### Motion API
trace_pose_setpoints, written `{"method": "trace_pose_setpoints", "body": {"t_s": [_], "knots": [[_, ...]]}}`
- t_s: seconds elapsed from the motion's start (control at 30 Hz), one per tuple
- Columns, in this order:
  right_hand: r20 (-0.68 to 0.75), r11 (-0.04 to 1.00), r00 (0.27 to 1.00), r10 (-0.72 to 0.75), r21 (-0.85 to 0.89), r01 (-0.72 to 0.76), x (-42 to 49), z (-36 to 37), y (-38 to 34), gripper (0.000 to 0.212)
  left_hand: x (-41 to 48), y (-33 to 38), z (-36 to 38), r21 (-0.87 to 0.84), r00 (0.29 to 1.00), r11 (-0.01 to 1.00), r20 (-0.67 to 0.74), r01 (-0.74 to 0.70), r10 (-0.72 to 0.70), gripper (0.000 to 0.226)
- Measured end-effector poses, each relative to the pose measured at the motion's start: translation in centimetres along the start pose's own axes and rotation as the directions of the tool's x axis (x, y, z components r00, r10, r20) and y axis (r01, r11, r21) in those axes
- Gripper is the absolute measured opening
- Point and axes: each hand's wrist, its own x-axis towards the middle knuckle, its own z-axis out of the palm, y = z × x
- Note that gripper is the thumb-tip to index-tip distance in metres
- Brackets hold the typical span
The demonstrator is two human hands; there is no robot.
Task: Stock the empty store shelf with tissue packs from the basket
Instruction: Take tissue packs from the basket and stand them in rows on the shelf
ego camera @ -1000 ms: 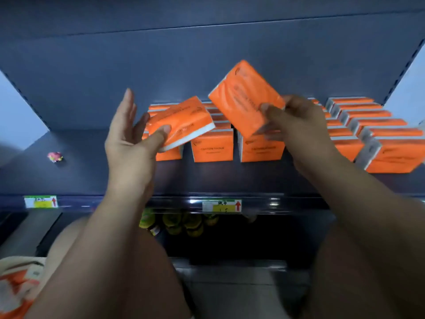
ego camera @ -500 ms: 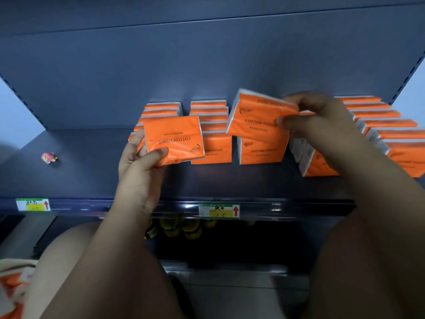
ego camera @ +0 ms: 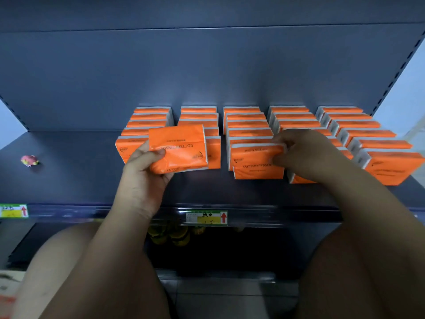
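Dim, cool blue-grey light throughout; the orange tissue packs (ego camera: 246, 125) are the only saturated colour. A pale pool of light lies on the shelf (ego camera: 69, 180) just in front of the middle rows, and thin glints run along its front rail (ego camera: 69, 212). Below the rail, at 6 o'clock, the lower level sinks to near black. Print on the centre tissue pack (ego camera: 178, 148) reads clearly. The end pack (ego camera: 391, 168) at 3 o'clock and the price tag (ego camera: 13, 211) at 9 o'clock are smeared. Wide-angle distortion bows the shelf's sides at 3 and 9 o'clock.
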Motion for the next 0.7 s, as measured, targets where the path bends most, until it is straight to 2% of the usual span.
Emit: {"method": "trace_pose_setpoints", "body": {"t_s": [0.2, 0.3, 0.4, 0.5, 0.57, 0.63, 0.7], "knots": [[-0.008, 0.991, 1.0, 0.008, -0.136, -0.009, 0.4, 0.7, -0.3, 0.031, -0.2, 0.1, -0.1, 0.05, 1.0, 0.999, 0.01, -0.008, 0.007, 0.037], [-0.017, 0.982, 1.0, 0.021, -0.185, -0.024, 0.5, 1.1, -0.5, 0.032, 0.0, -0.1, -0.7, 0.055, 1.0, 0.998, 0.001, -0.011, 0.011, 0.046], [-0.019, 0.97, 1.0, 0.021, -0.241, -0.025, 0.5, 1.4, -0.8, 0.036, 0.3, -0.2, -1.1, 0.073, 0.999, 0.997, 0.0, -0.033, 0.033, 0.052], [-0.041, 0.956, 0.999, 0.013, -0.291, -0.024, 0.3, 1.5, -1.2, 0.045, 0.0, -0.2, -0.9, 0.094, 0.998, 0.994, -0.004, -0.059, 0.059, 0.05], [-0.06, 0.953, 0.998, 0.01, -0.303, -0.028, -0.1, 1.3, -1.6, 0.054, -0.4, -0.1, -0.3, 0.086, 0.995, 0.994, -0.065, -0.07, 0.076, 0.043], [-0.129, 0.931, 0.991, -0.038, -0.365, -0.012, -0.7, 1.3, -2.3, 0.058, -0.7, 0.0, 0.2, 0.11, 0.986, 0.988, -0.119, -0.106, 0.119, 0.036], [-0.224, 0.905, 0.959, -0.173, -0.421, 0.064, -1.3, 1.8, -3.3, 0.062, -1.1, 0.1, 0.8, 0.148, 0.982, 0.976, -0.081, -0.159, 0.172, 0.036]]}}
